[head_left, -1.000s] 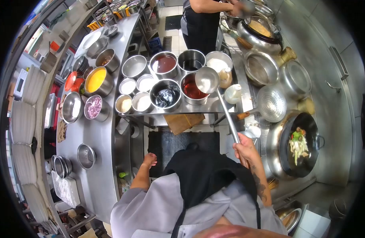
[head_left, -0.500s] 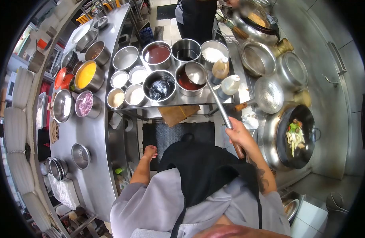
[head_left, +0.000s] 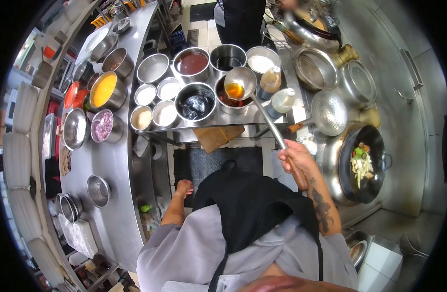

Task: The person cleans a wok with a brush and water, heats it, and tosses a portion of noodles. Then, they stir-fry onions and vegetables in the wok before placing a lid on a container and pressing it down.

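My right hand (head_left: pixel 298 156) grips the long handle of a metal ladle (head_left: pixel 243 78). A small pool of amber liquid lies in its bowl, which is over a steel pot of dark reddish liquid (head_left: pixel 228 101). Beside that pot are a pot with a dark glossy content (head_left: pixel 195 103) and two squeeze bottles, one brown (head_left: pixel 269 83) and one pale (head_left: pixel 281 103). My left hand (head_left: pixel 184 187) hangs by my side, fingers curled; whether anything is in them I cannot make out. To the right, a black wok (head_left: pixel 374 163) contains chopped vegetables (head_left: pixel 361 165).
A perforated strainer (head_left: pixel 329 113) rests near the wok. The left counter (head_left: pixel 121 194) bears pots of yellow liquid (head_left: pixel 105 90) and chopped red onion (head_left: pixel 103 125), plus metal bowls (head_left: pixel 98 191). Another person (head_left: pixel 240 22) stands at the far end. A dark mat (head_left: pixel 218 158) lies on the floor.
The ladle has come up out of the reddish pot and tilted level, now showing amber liquid in its bowl. My right hand has shifted slightly right. My left hand has hardly moved.
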A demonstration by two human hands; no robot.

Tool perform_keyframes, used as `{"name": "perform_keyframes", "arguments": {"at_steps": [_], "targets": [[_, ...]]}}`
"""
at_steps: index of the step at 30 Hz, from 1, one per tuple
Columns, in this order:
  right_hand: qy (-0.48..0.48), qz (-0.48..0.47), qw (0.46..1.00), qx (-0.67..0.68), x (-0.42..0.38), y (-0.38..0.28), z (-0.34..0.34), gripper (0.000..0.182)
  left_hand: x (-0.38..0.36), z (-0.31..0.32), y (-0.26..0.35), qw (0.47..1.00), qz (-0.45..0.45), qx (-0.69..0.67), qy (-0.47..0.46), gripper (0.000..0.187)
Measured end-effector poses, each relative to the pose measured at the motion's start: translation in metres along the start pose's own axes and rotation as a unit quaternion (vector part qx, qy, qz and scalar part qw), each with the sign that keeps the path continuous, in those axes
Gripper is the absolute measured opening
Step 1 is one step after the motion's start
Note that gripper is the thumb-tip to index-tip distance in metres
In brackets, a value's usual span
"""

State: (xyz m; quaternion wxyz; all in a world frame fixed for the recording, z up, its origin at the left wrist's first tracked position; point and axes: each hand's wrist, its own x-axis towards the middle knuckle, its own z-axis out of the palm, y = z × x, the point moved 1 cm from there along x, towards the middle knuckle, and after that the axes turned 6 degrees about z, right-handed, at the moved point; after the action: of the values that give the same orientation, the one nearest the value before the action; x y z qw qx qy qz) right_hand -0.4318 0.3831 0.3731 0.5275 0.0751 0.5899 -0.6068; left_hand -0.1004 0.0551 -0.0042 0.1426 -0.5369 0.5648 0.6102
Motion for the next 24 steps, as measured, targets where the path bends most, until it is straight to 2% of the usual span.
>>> {"name": "perform_keyframes", "arguments": {"at_steps": [8, 11, 15, 18, 24], "targets": [[-0.044, -0.033, 0.995, 0.084, -0.029, 0.002, 0.0, 0.025, 0.006, -0.011, 0.013, 0.999, 0.035, 0.002, -0.021, 0.015], [-0.009, -0.033, 0.996, 0.082, -0.031, 0.004, 0.006, 0.033, 0.014, -0.012, 0.017, 0.998, 0.041, 0.017, -0.039, 0.016], [-0.015, -0.063, 0.998, -0.006, -0.019, 0.015, 0.004, 0.034, 0.017, -0.008, 0.029, 0.997, 0.056, 0.035, -0.047, 0.016], [-0.01, -0.064, 0.998, -0.01, -0.023, 0.018, 0.004, 0.032, 0.016, -0.006, 0.034, 0.996, 0.066, 0.022, -0.059, 0.016], [-0.072, -0.063, 0.986, 0.136, -0.045, 0.017, -0.001, 0.03, 0.008, -0.001, 0.037, 0.993, 0.07, 0.039, -0.086, 0.017]]}}
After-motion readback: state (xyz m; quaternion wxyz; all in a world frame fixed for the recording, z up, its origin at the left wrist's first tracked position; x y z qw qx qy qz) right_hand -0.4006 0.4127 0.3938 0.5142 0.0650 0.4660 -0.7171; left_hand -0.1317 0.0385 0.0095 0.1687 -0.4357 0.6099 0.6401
